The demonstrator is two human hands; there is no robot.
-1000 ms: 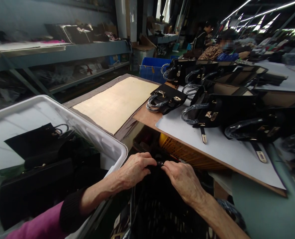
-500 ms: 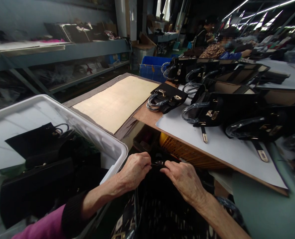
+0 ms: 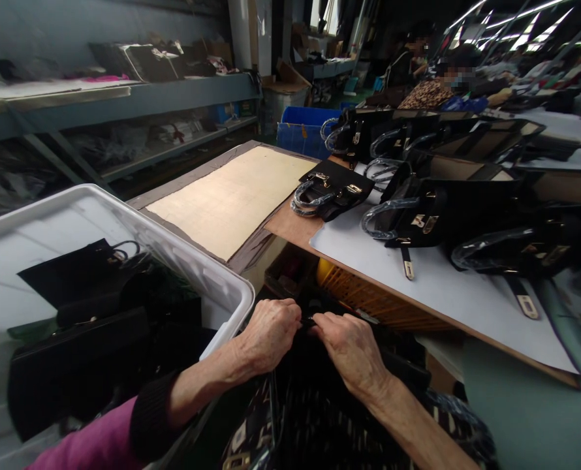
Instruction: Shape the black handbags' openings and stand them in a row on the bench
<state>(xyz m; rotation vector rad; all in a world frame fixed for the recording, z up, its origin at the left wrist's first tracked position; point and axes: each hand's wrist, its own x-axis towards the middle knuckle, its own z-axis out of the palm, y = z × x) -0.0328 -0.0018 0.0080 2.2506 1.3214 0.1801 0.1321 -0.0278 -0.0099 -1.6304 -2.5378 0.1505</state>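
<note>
A black handbag (image 3: 314,411) with a light-flecked pattern and gold metal fittings lies on my lap, much of it in shadow. At its far edge my left hand (image 3: 273,333) is closed, thumb against curled fingers, on a dark part of the bag. My right hand (image 3: 352,349) pinches the same dark part from the other side, its fingertips close to the left ones. Exactly which part of the bag they grip is too dark to make out. A plastic-wrapped handle (image 3: 459,408) shows below my right forearm.
On my left stands a white bin (image 3: 222,281) holding several black bags. Several black handbags (image 3: 447,209) with wrapped handles stand on the table's white sheet (image 3: 471,307). A yellow crate (image 3: 383,300) sits beneath. Beyond are a cream-coloured board (image 3: 232,196), a blue bin (image 3: 303,130) and co-workers.
My right hand has moved slightly left, so the gap between my two hands is smaller. Both hands keep their closed grip. The whole view has shifted a little.
</note>
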